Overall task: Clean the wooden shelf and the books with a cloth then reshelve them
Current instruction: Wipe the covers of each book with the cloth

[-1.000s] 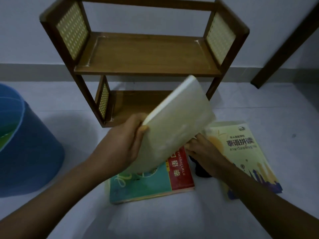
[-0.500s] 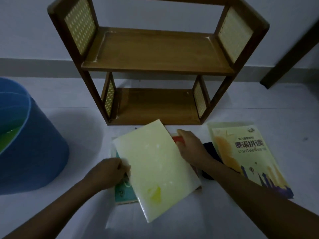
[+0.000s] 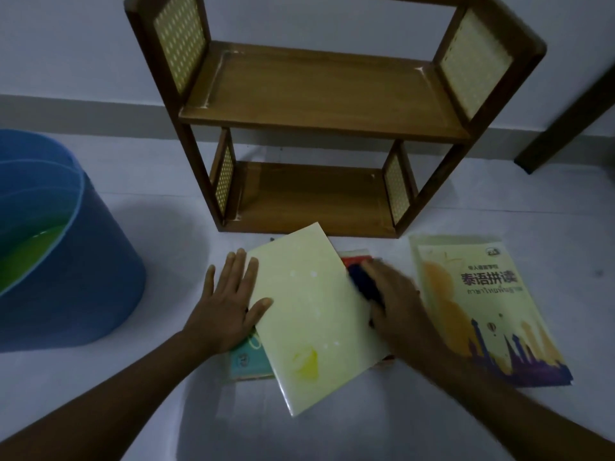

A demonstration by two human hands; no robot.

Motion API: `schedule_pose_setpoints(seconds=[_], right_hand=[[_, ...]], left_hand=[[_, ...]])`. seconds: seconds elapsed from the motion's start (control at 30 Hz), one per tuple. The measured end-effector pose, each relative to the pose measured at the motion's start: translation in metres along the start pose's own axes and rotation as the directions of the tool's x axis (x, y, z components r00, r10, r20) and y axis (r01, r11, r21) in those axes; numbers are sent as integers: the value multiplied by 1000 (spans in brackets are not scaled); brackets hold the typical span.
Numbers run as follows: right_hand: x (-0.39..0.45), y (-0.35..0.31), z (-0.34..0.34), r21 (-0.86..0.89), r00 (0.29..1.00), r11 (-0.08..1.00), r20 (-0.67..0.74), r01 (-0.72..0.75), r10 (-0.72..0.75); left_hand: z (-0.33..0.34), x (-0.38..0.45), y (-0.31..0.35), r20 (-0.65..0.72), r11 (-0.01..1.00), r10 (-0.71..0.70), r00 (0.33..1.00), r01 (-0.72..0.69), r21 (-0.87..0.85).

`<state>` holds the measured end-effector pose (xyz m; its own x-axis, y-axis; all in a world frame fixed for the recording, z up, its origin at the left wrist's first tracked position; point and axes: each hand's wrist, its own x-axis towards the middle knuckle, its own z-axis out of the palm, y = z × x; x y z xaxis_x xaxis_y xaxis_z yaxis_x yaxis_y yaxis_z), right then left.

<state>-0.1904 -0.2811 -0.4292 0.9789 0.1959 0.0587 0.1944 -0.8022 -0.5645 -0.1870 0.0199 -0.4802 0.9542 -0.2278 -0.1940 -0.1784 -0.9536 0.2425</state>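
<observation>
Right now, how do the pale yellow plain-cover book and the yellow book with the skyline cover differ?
The pale yellow plain-cover book lies skewed on top of other books; the yellow book with the skyline cover lies alone on the floor. The plain one bears no title; the skyline one has printed text. The left hand touches the plain one; the other is untouched. Both lie flat.

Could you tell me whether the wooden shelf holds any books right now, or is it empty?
Empty. Both boards of the wooden shelf are bare; the pale yellow book and the other books lie on the floor before it.
</observation>
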Motion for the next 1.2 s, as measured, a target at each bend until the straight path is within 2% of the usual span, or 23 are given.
schedule_pose_setpoints(seconds=[0.07, 0.13, 0.2, 0.23, 0.27, 0.33, 0.4, 0.47, 0.5, 0.57, 0.63, 0.67, 0.7, 0.73, 0.77, 0.8, 0.83, 0.93, 1.03, 1.1, 1.13, 1.17, 1.2], right_hand=[[-37, -37, 33, -74, 976, 977, 98, 199, -192], [-67, -57, 56, -175, 826, 819, 269, 547, -494], [-58, -55, 57, -165, 694, 702, 417, 693, -587], [-43, -48, 56, -199, 696, 687, 409, 699, -590], [-25, -38, 53, -233, 753, 732, 383, 640, -536], [7, -17, 49, -324, 930, 875, 199, 360, -309], [10, -19, 52, -354, 987, 922, 105, 154, -124], [-15, -38, 64, -391, 979, 898, 121, 200, -166], [-31, -50, 70, -364, 942, 872, 190, 329, -276], [-43, -60, 69, -245, 805, 781, 343, 574, -484], [-15, -50, 54, -235, 732, 703, 362, 671, -577], [2, -39, 50, -275, 776, 730, 310, 626, -549], [22, -25, 43, -316, 874, 816, 222, 485, -433], [38, -10, 36, -337, 963, 903, 124, 268, -239], [49, 0, 32, -338, 996, 938, 78, 70, -47], [49, 4, 34, -342, 998, 939, 46, -34, 53], [40, 4, 40, -349, 999, 937, 20, -28, 37], [-33, -27, 65, -336, 974, 915, 126, 223, -191], [-80, -57, 65, -219, 836, 817, 283, 534, -470], [-53, -49, 58, -184, 744, 737, 349, 650, -570], [-29, -39, 55, -213, 758, 739, 330, 640, -562], [0, -30, 50, -265, 824, 785, 272, 560, -496], [30, -19, 45, -328, 917, 859, 200, 394, -344]], left_hand=[[1, -1, -2, -5, 1000, -6, 1000, 6, -6], [0, -1, -4, -2, 1000, -1, 1000, 1, -9], [-1, 2, -7, 12, 1000, 14, 1000, -14, -4], [-1, 4, -9, 30, 1000, 22, 999, -22, -13], [-2, 5, -12, 53, 999, 33, 998, -31, -42], [-2, 3, -17, 91, 986, 52, 995, -37, -164], [-4, -2, -20, 90, 959, 47, 995, -19, -284], [-7, -1, -20, 77, 959, 39, 996, -16, -281], [-8, 1, -19, 64, 973, 42, 997, -26, -231], [-9, 8, -19, 24, 990, 55, 998, -51, -131], [-11, 12, -19, 26, 996, 57, 998, -55, -77], [-9, 11, -19, 45, 996, 62, 997, -59, -60], [-8, 10, -18, 60, 997, 68, 996, -65, -47], [-6, 7, -18, 67, 997, 68, 995, -65, -42], [-5, 5, -19, 68, 998, 59, 996, -57, -38], [-5, 3, -21, 71, 998, 48, 996, -46, -38], [-5, 2, -24, 77, 999, 40, 996, -37, -39], [-9, 10, -23, 71, 993, 25, 997, -17, -114], [-7, 16, -12, 56, 984, 8, 998, 2, -179], [-3, 14, -8, 52, 989, 17, 999, -9, -151], [0, 13, -8, 62, 990, 21, 998, -12, -139], [1, 11, -9, 71, 991, 22, 997, -13, -130], [1, 9, -11, 75, 991, 21, 997, -11, -130]])
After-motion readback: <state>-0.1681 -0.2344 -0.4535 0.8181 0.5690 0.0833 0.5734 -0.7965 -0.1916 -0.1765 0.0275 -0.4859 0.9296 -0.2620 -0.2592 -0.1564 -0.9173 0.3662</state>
